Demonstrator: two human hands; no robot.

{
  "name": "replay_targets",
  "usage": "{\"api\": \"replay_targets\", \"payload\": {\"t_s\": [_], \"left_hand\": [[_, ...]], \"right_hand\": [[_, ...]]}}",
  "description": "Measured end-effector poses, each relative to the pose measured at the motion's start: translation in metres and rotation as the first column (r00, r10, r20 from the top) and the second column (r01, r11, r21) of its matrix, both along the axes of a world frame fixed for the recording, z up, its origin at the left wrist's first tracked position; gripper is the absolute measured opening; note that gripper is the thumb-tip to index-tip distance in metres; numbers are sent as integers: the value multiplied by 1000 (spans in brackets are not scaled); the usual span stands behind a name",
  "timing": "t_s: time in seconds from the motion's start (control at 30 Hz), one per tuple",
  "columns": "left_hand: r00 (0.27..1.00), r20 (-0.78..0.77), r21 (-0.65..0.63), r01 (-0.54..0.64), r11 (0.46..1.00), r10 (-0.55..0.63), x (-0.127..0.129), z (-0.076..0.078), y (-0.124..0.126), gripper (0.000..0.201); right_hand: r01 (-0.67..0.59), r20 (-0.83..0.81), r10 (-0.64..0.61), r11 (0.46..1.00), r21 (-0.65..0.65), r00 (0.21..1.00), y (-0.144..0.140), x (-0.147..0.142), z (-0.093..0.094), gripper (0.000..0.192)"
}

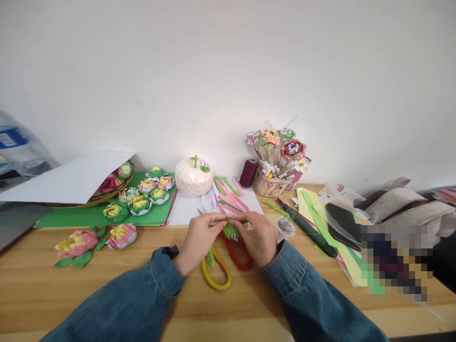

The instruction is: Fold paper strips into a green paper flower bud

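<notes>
My left hand (pixel 200 241) and my right hand (pixel 262 239) meet over the table, thumbs and fingers pinched together on a bundle of folded green paper (pixel 231 232). Its layered strips fan downward below my fingertips; my fingers partly cover its top. Beneath both hands lies a pair of scissors (pixel 217 287) with one yellow and one red handle loop, its blade tips showing past my left hand. A green paper piece (pixel 211 258) rests inside the yellow loop. Close to my right hand is a small clear container of thin wires or pins (pixel 285 227).
Paper flowers (pixel 140 204) sit on green sheets at left, two more on the wood in front. Behind stand a white ornament (pixel 194 176), a dark red thread spool (pixel 248 173) and a basket of paper flowers (pixel 272 184). A dark-handled tool (pixel 309 230) and phone (pixel 344 225) lie right.
</notes>
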State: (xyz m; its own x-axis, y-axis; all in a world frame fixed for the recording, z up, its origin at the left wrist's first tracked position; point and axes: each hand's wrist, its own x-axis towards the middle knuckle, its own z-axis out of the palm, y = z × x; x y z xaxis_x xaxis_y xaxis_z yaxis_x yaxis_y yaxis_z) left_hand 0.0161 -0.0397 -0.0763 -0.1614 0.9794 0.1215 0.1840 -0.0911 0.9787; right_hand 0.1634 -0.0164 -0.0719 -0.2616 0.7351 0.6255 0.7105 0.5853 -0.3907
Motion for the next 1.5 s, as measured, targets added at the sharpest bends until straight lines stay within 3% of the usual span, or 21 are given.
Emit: {"api": "replay_targets", "payload": {"t_s": [0.23,0.4,0.53,0.8,0.97,1.23,1.5], "left_hand": [[985,-169,100,-14,995,30,-3,-2,-2,16],[963,-266,196,1,981,52,-4,-1,-4,15],[952,-301,172,-3,985,55,-4,0,-3,12],[918,-395,166,47,985,22,-5,0,-3,3],[927,-374,244,94,965,4,-6,-2,0,10],[926,-378,246,118,962,-17,-10,-3,3,4],[952,-207,103,251,962,-226,-16,7,8,7]], "right_hand": [[-48,6,49,998,-47,999,2,1,-2,7],[-173,17,174,983,-59,985,4,1,-4,7],[-256,58,263,962,-95,963,5,1,-3,10],[-236,154,240,971,-45,958,6,3,-4,11],[-243,187,244,970,-28,952,7,3,-6,10],[-285,211,299,954,-94,930,9,5,-2,6],[-326,141,351,929,-173,926,9,5,-3,6]]}}
